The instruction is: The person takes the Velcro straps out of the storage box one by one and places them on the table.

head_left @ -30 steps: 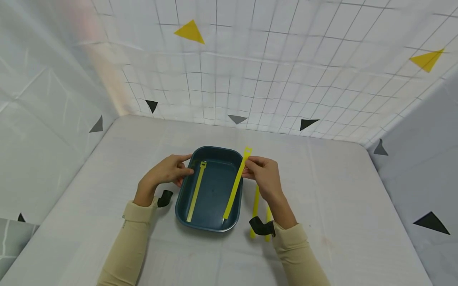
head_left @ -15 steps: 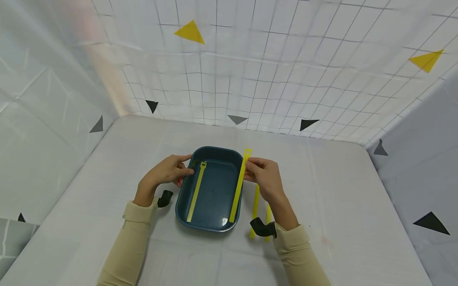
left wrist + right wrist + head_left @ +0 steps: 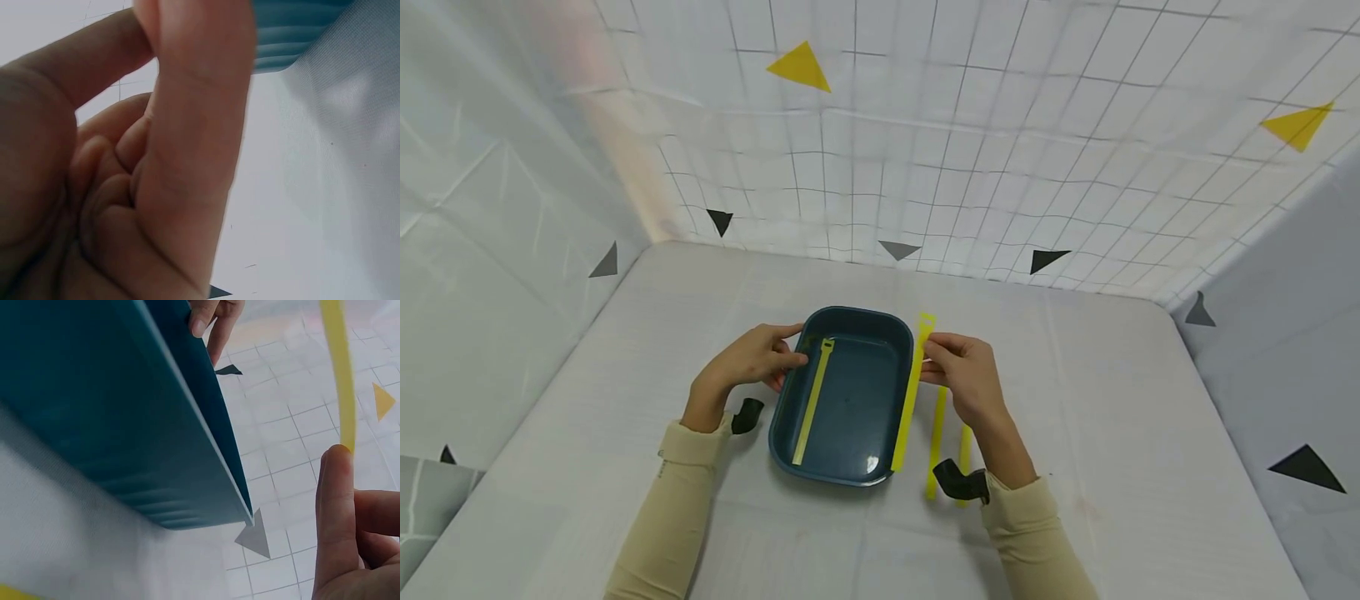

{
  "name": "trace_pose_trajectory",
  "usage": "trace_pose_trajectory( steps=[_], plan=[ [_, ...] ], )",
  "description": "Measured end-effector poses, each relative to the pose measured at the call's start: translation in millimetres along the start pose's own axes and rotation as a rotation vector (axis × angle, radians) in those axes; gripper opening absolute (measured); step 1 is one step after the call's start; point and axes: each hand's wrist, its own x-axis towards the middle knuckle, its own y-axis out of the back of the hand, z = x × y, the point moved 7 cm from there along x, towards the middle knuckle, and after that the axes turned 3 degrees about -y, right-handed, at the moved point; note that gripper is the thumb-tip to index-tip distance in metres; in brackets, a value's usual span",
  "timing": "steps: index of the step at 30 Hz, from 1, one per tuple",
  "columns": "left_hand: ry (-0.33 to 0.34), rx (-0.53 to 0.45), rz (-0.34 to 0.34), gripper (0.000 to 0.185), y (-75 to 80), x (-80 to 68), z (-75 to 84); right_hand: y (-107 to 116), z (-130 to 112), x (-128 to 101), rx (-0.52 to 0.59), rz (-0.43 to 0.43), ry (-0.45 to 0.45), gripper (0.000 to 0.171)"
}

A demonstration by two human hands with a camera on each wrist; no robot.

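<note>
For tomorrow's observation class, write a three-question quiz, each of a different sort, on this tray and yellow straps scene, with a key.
1. True or false: the right hand pinches a yellow strap lying along the right rim of the blue tray.
2. How many yellow straps lie on the table beside the tray?
3. The left hand grips: A) the tray's left rim B) a strap C) nothing.

Key: 1 true; 2 two; 3 A.
</note>
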Motion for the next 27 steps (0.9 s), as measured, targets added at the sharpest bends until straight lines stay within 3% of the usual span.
trace_pose_trajectory(
  steps=[27],
  plan=[
    [0.007,-0.02,0.005,0.068,-0.1,-0.4,0.1,27,5,-2,-0.02,0.023,0.0,0.028]
  ],
)
